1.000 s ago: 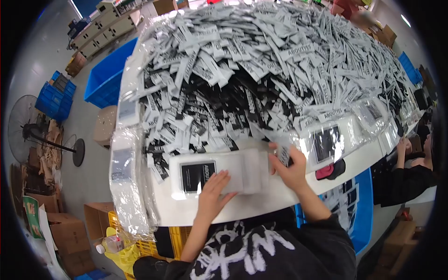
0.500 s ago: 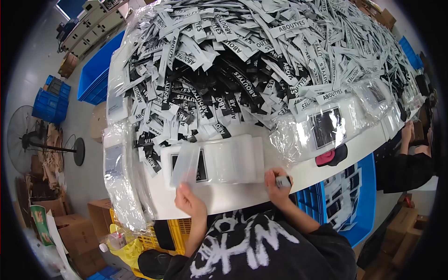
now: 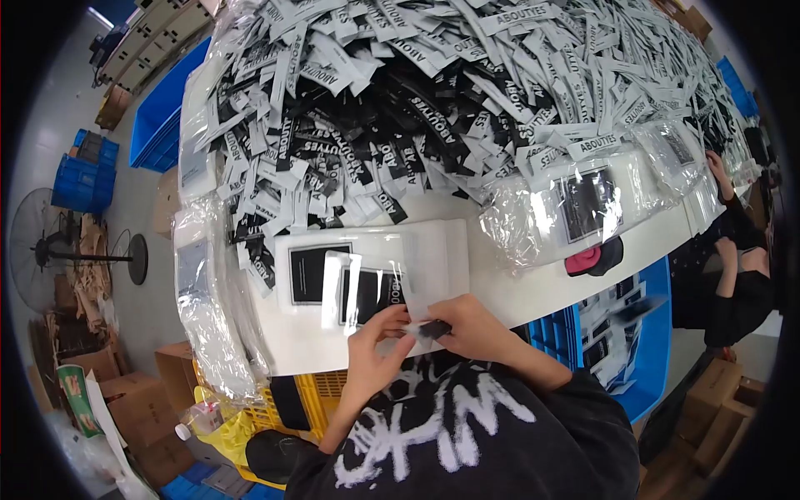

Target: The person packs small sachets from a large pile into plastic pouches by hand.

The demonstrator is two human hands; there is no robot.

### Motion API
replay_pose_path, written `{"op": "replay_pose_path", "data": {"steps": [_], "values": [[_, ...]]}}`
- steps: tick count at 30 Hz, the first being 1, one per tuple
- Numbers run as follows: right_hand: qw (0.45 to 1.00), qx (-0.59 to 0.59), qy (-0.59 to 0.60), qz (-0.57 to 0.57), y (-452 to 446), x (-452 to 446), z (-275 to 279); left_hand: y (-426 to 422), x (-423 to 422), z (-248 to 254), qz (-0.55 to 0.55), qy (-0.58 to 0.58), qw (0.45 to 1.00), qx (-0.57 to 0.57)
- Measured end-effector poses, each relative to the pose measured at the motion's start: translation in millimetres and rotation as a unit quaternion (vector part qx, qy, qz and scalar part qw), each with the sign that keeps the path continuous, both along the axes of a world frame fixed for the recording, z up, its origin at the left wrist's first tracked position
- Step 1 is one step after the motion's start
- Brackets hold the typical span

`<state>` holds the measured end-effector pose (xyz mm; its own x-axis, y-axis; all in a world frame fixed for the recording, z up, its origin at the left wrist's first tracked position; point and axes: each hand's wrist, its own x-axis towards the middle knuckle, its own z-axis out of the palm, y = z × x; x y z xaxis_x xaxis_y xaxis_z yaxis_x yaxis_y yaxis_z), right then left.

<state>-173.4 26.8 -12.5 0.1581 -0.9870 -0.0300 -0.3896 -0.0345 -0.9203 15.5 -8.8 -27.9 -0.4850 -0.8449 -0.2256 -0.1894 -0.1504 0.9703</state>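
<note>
My left hand (image 3: 379, 342) grips the edge of a clear plastic bag (image 3: 362, 292) with a black printed panel, which lies over a stack of similar bags (image 3: 312, 275) on the white table. Close beside it, my right hand (image 3: 467, 325) pinches a small dark packet (image 3: 433, 329) at the bag's end. The fingers of both hands nearly meet there; whether the packet is inside the bag is hidden. Behind the bags spreads a big heap of black and white stick packets (image 3: 517, 92) lettered ABOUTYES.
Wrapped bundles of bags (image 3: 587, 204) lie at right on the table, more (image 3: 196, 283) along its left edge. A blue crate (image 3: 658, 350) with filled bags stands right of me, with a blurred dark thing (image 3: 637, 310) above it. Another person's arm (image 3: 725, 267) shows at far right.
My left hand has moved right, bringing the bag with it. My right hand has come left to meet it with the packet. A blurred dark thing now appears over the blue crate.
</note>
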Motion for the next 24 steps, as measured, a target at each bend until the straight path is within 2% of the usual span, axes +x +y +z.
{"op": "replay_pose_path", "data": {"steps": [1, 4, 9, 12, 13, 16, 17, 20, 21, 24], "values": [[1.000, -0.006, 0.014, 0.009, 0, 4, 0, -5, -3, 5, -0.044, -0.054, 0.996, -0.063], [0.998, -0.023, 0.043, 0.033, -2, 10, 8, -12, -6, 13, -0.054, -0.052, 0.997, 0.023], [0.998, 0.000, -0.008, 0.055, 3, -6, 23, -12, -7, 24, -0.032, 0.041, 0.998, 0.019], [0.999, -0.029, -0.025, 0.034, 3, 13, 2, -9, -2, 31, -0.079, -0.077, 0.993, -0.044], [0.999, -0.030, -0.025, 0.025, -1, 15, 1, -11, -2, 38, -0.063, -0.084, 0.993, -0.047], [0.991, 0.015, -0.123, -0.048, -8, 22, 15, -9, 5, 18, 0.109, 0.077, 0.991, 0.020], [0.991, -0.094, 0.008, -0.091, -11, 27, 17, -7, 4, 16, 0.140, 0.099, 0.985, 0.019], [0.983, -0.136, 0.115, -0.044, -9, 41, 13, -7, 2, 29, 0.057, -0.043, 0.988, -0.133], [0.973, -0.185, 0.137, -0.027, -10, 44, 9, -12, 3, 34, 0.034, -0.051, 0.991, -0.118], [0.956, -0.225, 0.185, 0.029, -18, 36, -11, -25, 5, 35, -0.048, -0.089, 0.967, -0.232]]}}
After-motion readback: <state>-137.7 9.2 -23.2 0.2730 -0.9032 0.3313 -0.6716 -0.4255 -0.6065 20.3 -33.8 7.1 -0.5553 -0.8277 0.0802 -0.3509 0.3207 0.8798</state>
